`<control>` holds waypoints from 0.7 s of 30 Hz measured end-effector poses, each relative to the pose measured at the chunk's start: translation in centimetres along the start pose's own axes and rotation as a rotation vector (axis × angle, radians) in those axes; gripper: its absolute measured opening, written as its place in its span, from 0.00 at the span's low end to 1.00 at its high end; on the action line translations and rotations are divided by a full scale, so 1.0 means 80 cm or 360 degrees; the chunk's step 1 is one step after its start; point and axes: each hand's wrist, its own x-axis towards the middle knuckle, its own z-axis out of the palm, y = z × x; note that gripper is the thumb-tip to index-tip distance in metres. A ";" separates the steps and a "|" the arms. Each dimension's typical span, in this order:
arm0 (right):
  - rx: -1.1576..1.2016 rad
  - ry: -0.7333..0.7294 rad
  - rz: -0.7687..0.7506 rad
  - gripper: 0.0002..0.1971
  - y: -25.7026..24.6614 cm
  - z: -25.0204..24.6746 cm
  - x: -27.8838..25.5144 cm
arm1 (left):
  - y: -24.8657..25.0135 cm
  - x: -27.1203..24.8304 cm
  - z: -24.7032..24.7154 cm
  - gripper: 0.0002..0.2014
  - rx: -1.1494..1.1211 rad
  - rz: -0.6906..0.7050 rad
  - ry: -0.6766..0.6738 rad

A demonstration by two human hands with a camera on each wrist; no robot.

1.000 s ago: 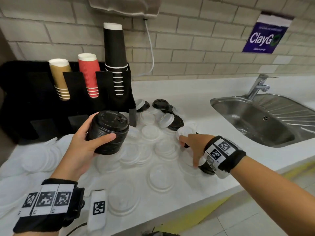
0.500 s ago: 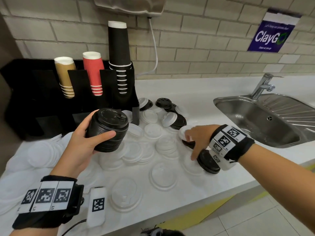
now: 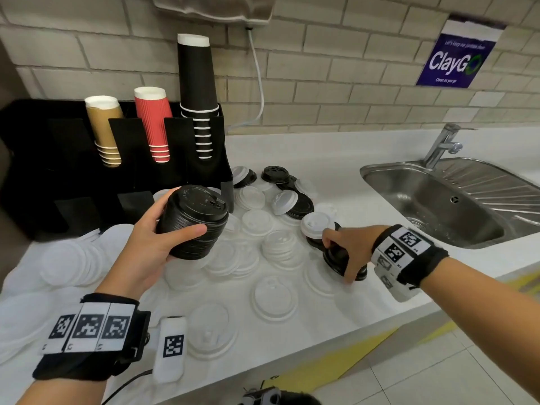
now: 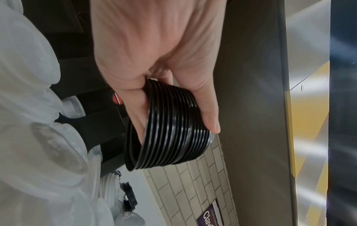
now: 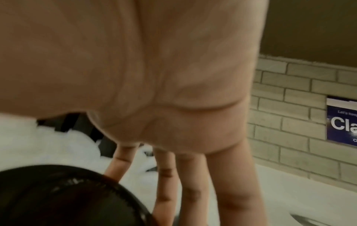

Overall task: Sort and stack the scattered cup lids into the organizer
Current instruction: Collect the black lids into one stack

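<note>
My left hand (image 3: 157, 238) grips a tall stack of black lids (image 3: 193, 223) above the counter, just in front of the black organizer (image 3: 58, 171); the left wrist view shows the thumb and fingers of that hand (image 4: 154, 53) wrapped round the ribbed stack (image 4: 170, 125). My right hand (image 3: 342, 252) reaches down over a black lid (image 3: 336, 260) on the counter, thumb on its far side and fingers on its near side. In the blurred right wrist view, the black lid (image 5: 58, 198) lies by the fingers (image 5: 193, 183). White, clear and black lids lie scattered between the hands.
The organizer holds gold (image 3: 105, 133), red (image 3: 153, 124) and black (image 3: 198, 97) cup stacks. A white lid (image 3: 317, 225) sits just behind my right hand. More black lids (image 3: 274, 173) lie further back. A steel sink (image 3: 453, 206) is at the right; the counter edge (image 3: 321, 343) runs close in front.
My right hand has slid towards the near counter edge and closed its thumb and fingers around the black lid. The left hand keeps holding its stack in the same place.
</note>
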 end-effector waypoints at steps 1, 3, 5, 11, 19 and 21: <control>0.0108 0.0075 -0.0085 0.38 -0.003 -0.011 -0.003 | -0.001 0.000 0.002 0.33 -0.0002 -0.0012 0.0001; 0.0419 0.0266 -0.0315 0.35 -0.015 -0.035 -0.011 | -0.003 0.001 0.005 0.36 0.0013 -0.0041 -0.0012; 0.0763 0.0429 -0.0576 0.34 -0.036 -0.056 -0.018 | -0.004 0.001 0.008 0.40 0.0019 -0.0074 -0.0019; 0.1352 0.0698 -0.1179 0.33 -0.106 -0.088 -0.016 | -0.004 -0.003 0.015 0.42 0.0082 -0.0146 -0.0111; 0.0846 0.0842 -0.1418 0.38 -0.161 -0.092 0.001 | -0.004 -0.010 0.014 0.41 0.0135 -0.0193 -0.0142; 0.0851 0.0816 -0.1417 0.38 -0.162 -0.092 0.000 | -0.003 -0.012 0.011 0.40 0.0114 -0.0194 -0.0135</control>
